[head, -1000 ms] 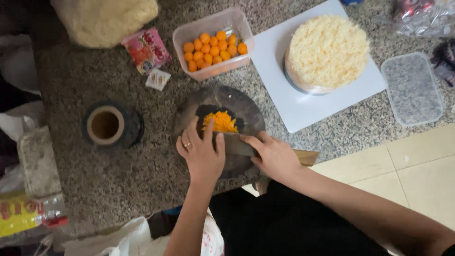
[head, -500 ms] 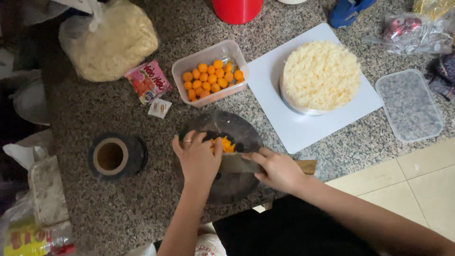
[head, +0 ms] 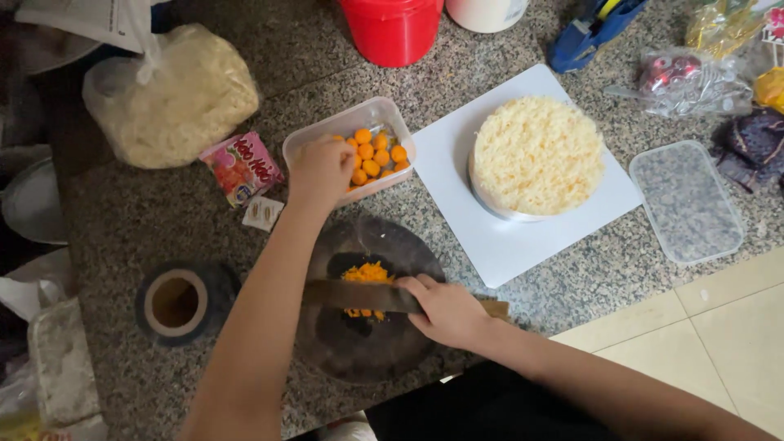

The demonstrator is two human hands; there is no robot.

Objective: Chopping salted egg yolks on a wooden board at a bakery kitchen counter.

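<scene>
L hand (head: 322, 170) is reaching into the clear plastic tub (head: 304, 147) of small orange balls (head: 374, 157) at the counter's middle, fingers curled down among the balls; can't tell whether they've pinched one yet. R hand (head: 447, 313) is wrapped closed round the handle end of a broad knife (head: 359, 296), blade lying flat across the dark round chopping board (head: 367, 351) w/ a small heap of chopped orange bits (head: 367, 273) under and just beyond it. The balls look like cooked yolks: light, soft, crumbly, prob. a bit greasy, so best taken lightly betw. fingertips from the sides, no squeezing. The knife looks heavy and stiff; firm grip at the handle, clear of the edge. Just right of the tub, a white square board (head: 457, 220) carries a round cake topped w/ pale shreds (head: 537, 155). The tub's clear lid (head: 686, 202) lies apart, further right. Packages: a pink sachet w/ red lettering (head: 242, 167) left of the tub, a small white sachet (head: 263, 213) just below it, a tied clear bag of pale shreds (head: 175, 98) upper left, crinkly clear wrappers (head: 686, 77) upper right. A roll of dark tape (head: 181, 300) sits left of the chopping board; a red bucket (head: 392, 28) stands at the top edge.
</scene>
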